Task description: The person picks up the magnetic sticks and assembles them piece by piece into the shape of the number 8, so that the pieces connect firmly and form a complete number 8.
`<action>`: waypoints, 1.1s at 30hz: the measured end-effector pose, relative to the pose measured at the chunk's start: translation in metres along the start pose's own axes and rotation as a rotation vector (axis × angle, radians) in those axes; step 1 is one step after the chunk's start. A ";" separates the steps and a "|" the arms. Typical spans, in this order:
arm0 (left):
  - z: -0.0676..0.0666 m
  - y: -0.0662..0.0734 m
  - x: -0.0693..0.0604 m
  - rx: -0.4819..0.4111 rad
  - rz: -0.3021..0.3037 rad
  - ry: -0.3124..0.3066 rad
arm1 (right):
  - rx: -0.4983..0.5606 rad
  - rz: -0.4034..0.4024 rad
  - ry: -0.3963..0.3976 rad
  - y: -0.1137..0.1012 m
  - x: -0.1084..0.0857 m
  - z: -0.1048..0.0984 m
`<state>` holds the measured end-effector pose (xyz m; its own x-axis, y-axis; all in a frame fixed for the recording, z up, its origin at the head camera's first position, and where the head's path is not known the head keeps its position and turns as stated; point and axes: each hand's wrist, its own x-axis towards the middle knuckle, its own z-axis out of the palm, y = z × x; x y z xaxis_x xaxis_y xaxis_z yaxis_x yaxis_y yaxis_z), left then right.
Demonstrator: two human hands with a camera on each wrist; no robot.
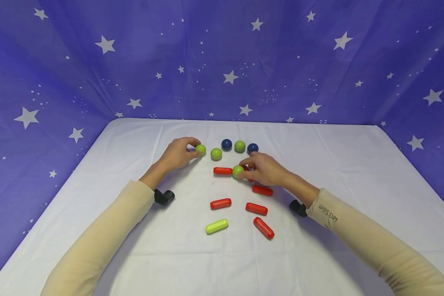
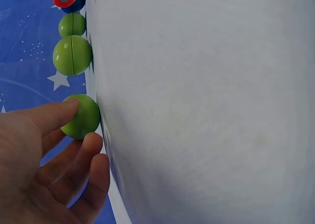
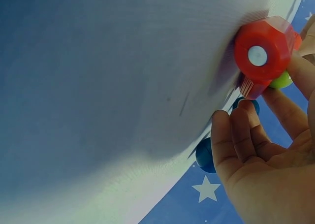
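Observation:
My left hand (image 1: 180,153) pinches a green ball (image 1: 200,149) between thumb and fingers at the left end of a loose row of balls. In the left wrist view the thumb lies on that green ball (image 2: 82,116). My right hand (image 1: 266,169) pinches another green ball (image 1: 238,171). A red rod (image 1: 223,170) touches this ball on its left side. A second red rod (image 1: 250,179) shows partly behind the right fingers. From the right wrist, a red rod's end (image 3: 257,55) with a silvery disc hides much of the green ball (image 3: 281,80).
Behind the hands sit a green ball (image 1: 216,154), a blue ball (image 1: 226,144), another green ball (image 1: 239,146) and another blue ball (image 1: 253,148). Nearer lie several red rods (image 1: 257,209) and a green rod (image 1: 216,226) on the white cloth (image 1: 163,255). A starry curtain (image 1: 192,49) surrounds the table.

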<state>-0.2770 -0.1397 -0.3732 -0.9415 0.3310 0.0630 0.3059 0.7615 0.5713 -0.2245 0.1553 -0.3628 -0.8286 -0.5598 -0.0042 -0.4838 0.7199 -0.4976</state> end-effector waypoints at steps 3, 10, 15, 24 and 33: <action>0.000 0.000 0.000 -0.004 -0.005 -0.003 | 0.001 0.002 0.000 -0.001 0.000 0.000; 0.001 0.002 -0.004 0.002 0.000 -0.001 | 0.003 -0.019 0.016 0.002 0.001 0.003; 0.000 0.010 -0.015 0.032 0.036 -0.043 | -0.001 -0.016 0.014 0.003 0.002 0.003; -0.004 0.018 -0.038 0.082 0.064 -0.134 | -0.006 -0.001 0.010 0.001 0.003 0.003; -0.004 0.024 -0.049 0.031 0.091 -0.194 | -0.008 -0.004 0.009 0.003 0.002 0.002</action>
<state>-0.2237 -0.1399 -0.3591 -0.8660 0.4978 -0.0468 0.3955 0.7393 0.5450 -0.2271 0.1549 -0.3663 -0.8291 -0.5591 0.0062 -0.4895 0.7205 -0.4911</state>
